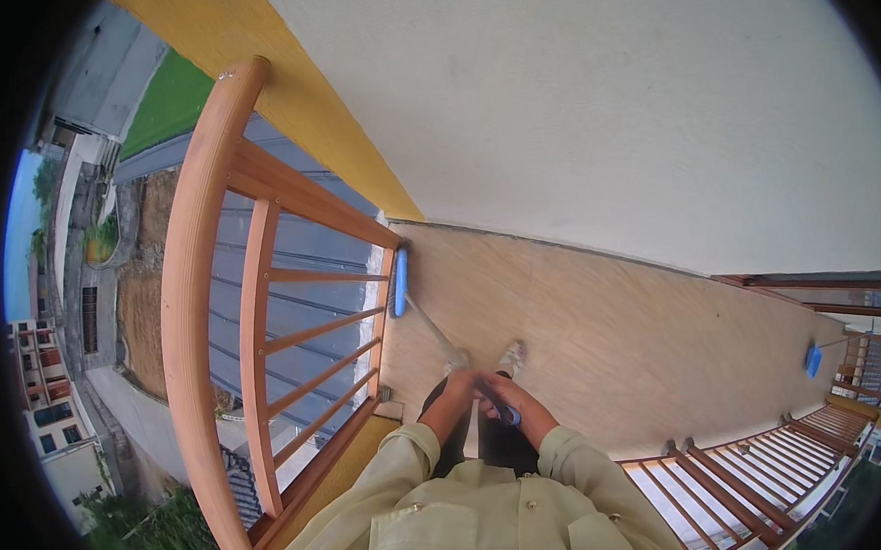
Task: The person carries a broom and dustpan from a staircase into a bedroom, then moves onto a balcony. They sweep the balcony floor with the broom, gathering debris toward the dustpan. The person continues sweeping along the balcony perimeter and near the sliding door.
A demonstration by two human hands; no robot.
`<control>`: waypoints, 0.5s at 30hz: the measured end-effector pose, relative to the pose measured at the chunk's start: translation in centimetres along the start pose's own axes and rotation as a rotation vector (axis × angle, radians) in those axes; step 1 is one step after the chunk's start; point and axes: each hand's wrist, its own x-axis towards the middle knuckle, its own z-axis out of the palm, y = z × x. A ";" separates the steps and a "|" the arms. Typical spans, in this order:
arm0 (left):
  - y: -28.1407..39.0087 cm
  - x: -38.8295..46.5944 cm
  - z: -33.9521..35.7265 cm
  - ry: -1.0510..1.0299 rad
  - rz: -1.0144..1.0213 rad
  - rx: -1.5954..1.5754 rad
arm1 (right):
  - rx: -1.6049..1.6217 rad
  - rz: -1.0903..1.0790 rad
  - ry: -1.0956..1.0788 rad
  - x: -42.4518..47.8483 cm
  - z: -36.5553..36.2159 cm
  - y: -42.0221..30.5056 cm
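Observation:
A broom with a blue head [402,280] and a pale handle [429,324] is in my hands. My left hand [455,389] grips the handle lower down, towards the head. Just beside it, my right hand [499,395] is closed around the upper end, where a blue hanging loop [511,417] sticks out. The bristles face the foot of the railing [385,307] on the left and lie against or very near it. Beige tiled floor [560,321] spreads out around my shoes.
A wooden-coloured handrail [191,300] runs along the left, with a lower roof [299,244] beyond it. Ahead stands a white wall [588,106]. Another railing [737,483] runs at the lower right. A long-handled blue cleaning tool [813,362] stands far off on the right.

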 end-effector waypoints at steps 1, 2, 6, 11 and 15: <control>0.0 0.0 0.2 0.014 0.017 -0.005 | 0.282 0.069 -0.048 -0.4 0.0 -0.1; -0.1 0.3 -0.2 -0.068 0.017 0.061 | 0.179 0.063 0.011 0.6 -0.8 0.5; 0.5 -1.3 0.2 -0.217 0.086 0.093 | 0.079 -0.138 0.184 -1.4 2.9 0.7; 0.2 -3.5 0.4 -0.036 0.291 0.120 | -0.002 -0.040 0.217 -3.7 5.6 0.0; 2.1 -2.3 0.4 -0.011 0.112 0.080 | 0.192 0.144 0.010 0.6 1.0 -1.1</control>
